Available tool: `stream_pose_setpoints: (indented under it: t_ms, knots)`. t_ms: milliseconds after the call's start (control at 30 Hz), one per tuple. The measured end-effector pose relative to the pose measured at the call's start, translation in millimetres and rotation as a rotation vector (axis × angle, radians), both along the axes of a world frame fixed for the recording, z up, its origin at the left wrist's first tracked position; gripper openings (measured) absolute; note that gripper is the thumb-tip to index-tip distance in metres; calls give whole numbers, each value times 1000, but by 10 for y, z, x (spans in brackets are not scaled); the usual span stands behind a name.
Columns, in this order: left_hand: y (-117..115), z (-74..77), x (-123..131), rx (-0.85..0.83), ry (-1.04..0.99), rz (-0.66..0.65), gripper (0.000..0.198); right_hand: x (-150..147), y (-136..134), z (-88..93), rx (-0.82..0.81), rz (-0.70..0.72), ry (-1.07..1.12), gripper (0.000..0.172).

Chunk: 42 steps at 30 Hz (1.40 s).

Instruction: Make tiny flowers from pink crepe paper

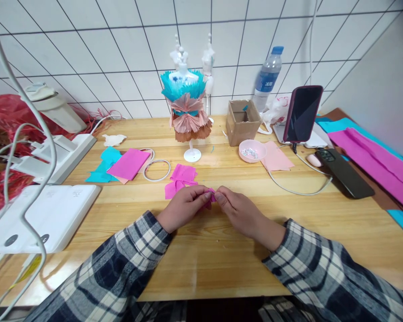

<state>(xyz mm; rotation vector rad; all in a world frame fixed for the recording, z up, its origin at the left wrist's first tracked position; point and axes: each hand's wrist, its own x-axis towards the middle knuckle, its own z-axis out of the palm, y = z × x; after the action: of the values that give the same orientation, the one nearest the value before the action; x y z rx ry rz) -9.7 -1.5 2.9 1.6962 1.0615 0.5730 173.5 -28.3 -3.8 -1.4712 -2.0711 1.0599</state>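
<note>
Between my two hands is a small piece of pink crepe paper (212, 197), pinched at its upper edge. My left hand (188, 203) is closed on its left side, thumb on top. My right hand (238, 210) grips the other side between thumb and fingers, and most of the piece is hidden. Just beyond my left hand lie several cut pink paper pieces (183, 175). Farther back stands a white mini dress form (192, 154) in a paper dress with a turquoise top (169, 87), a pale pink bow (188, 103) and a brown ruffle (193, 130).
To the left are folded paper sheets (129, 163), a coiled white cable (157, 170), a power strip (69, 154) and a white router (50, 210). On the right are a cardboard box (242, 125), a pink bowl of beads (251, 151), phones (345, 172) and crepe paper strips (379, 165).
</note>
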Motion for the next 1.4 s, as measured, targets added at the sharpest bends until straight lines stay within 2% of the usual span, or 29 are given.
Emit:
stream_pose_setpoints:
  t_ms: [200, 700, 1033, 1167, 1300, 1400]
  knots:
    - [2, 3, 7, 8, 12, -33, 30, -38, -17, -4, 13, -51, -2, 33]
    - [10, -32, -2, 23, -23, -28, 29, -34, -27, -52, 36, -57, -20, 30]
    - [6, 3, 9, -2, -22, -25, 30, -40, -12, -55, 87, -72, -24, 33]
    - [12, -21, -12, -32, -56, 29, 29, 124, 111, -1, 166, -160, -96, 36]
    - [7, -2, -23, -63, -104, 134, 41, 500, 335, 55, 263, -244, -328, 33]
    - [0, 22, -20, -88, -130, 179, 44, 749, 465, 40, 258, -295, -432, 36]
